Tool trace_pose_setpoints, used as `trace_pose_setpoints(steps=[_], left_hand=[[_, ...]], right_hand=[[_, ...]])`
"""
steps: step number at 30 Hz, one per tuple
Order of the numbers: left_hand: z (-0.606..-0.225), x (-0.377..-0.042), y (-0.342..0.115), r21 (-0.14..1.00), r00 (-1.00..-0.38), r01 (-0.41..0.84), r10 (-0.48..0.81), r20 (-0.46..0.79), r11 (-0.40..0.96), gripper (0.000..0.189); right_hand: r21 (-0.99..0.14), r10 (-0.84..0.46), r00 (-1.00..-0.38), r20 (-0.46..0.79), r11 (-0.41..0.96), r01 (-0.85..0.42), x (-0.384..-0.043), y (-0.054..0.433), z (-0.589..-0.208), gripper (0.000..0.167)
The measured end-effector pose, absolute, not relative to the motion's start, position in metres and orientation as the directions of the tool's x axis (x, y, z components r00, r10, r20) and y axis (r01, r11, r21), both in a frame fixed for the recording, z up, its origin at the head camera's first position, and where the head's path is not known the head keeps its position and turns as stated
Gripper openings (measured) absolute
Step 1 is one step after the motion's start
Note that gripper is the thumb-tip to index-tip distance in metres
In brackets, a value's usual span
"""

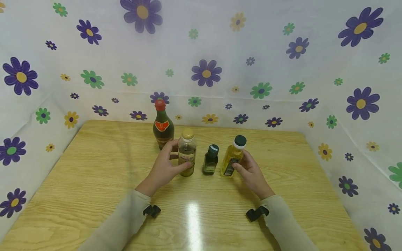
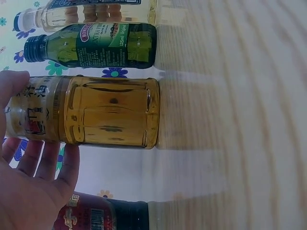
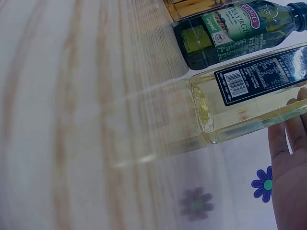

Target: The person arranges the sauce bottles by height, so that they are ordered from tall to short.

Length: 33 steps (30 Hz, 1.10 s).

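Note:
My left hand (image 1: 162,170) grips a clear bottle of amber liquid (image 2: 112,112) with a yellow cap, its thumb on one side and its fingers on the other. My right hand (image 1: 252,176) holds a bottle of pale yellow oil (image 1: 231,157) with a dark green cap; the thumb lies over its dark label, which carries a barcode in the right wrist view. Between these two stands a small green olive oil bottle (image 1: 210,163), touched by neither hand. Behind the left hand is a taller dark green bottle (image 1: 164,129) with a red cap, its lower part partly hidden.
All the bottles are on a light wood table (image 1: 103,174) with a glossy reflection near the front. A white sheet with printed flowers (image 1: 176,52) hangs behind and along both sides. Each wrist wears a small black device (image 1: 152,211) over the sleeve.

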<state>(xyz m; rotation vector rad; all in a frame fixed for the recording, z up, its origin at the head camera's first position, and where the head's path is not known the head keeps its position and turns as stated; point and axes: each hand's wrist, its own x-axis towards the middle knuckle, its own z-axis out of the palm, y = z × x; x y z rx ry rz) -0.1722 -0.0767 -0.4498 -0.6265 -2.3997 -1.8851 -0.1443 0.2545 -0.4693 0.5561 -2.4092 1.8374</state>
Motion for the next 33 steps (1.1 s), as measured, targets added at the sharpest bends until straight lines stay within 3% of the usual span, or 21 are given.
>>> trace_pose_setpoints(steps=[33], left_hand=[[-0.4489,-0.1743,-0.0751,0.918,-0.917,0.342,0.283,0.281,0.198,0.061]], right_hand=[[-0.928,-0.240,-0.935,0.262,0.204,-0.312,-0.1451,0.2543,-0.4720,0.056]])
